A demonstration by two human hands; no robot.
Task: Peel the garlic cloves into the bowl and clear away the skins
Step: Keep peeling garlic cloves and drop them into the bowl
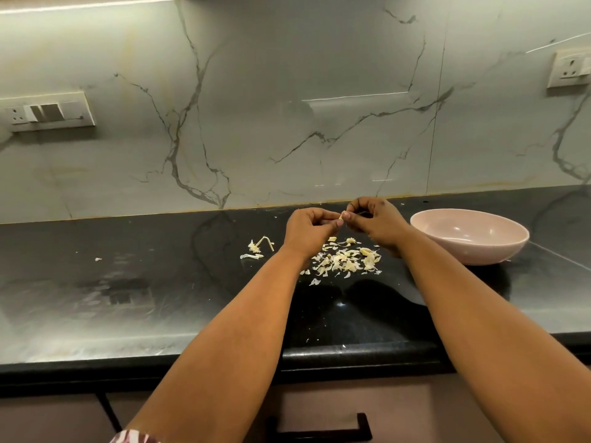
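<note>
A small garlic clove sits just right of frame centre, pinched between the fingertips of both hands above the counter. The left hand grasps it from the left, the right hand from the right, fingers of both curled. Directly below them a heap of garlic skins lies on the black countertop. Left of the heap lie a stem piece and more skin scraps. A pink bowl stands at the right, near the right wrist; what it holds cannot be seen.
</note>
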